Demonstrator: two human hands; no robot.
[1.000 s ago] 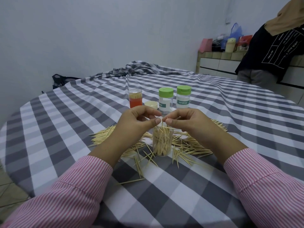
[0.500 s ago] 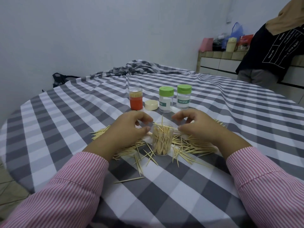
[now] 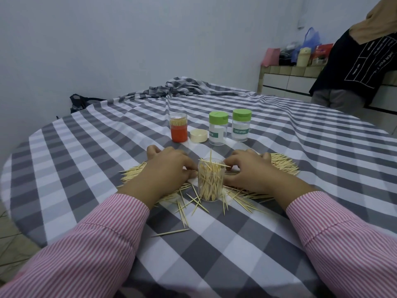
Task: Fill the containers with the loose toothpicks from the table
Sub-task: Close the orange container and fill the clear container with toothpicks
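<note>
Checked-cloth table [image 3: 279, 244]: loose toothpicks [image 3: 283, 164], containers [image 3: 211, 179].

Dim, even indoor light; soft shadows, wide-angle edge curvature.

Open jar [image 3: 211, 181] between hands; capped jars [image 3: 229, 130] behind.

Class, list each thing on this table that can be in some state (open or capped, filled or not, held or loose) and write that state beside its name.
Clear container: upright, uncapped, partly filled.
Orange container: upright, no cap, full.
Cream cap: off, lying on the cloth.
Green-capped containers: two, upright, capped.
Loose toothpicks: scattered on the cloth.
Left hand: down on toothpicks, grip unclear.
Right hand: down on toothpicks, grip unclear.
</note>
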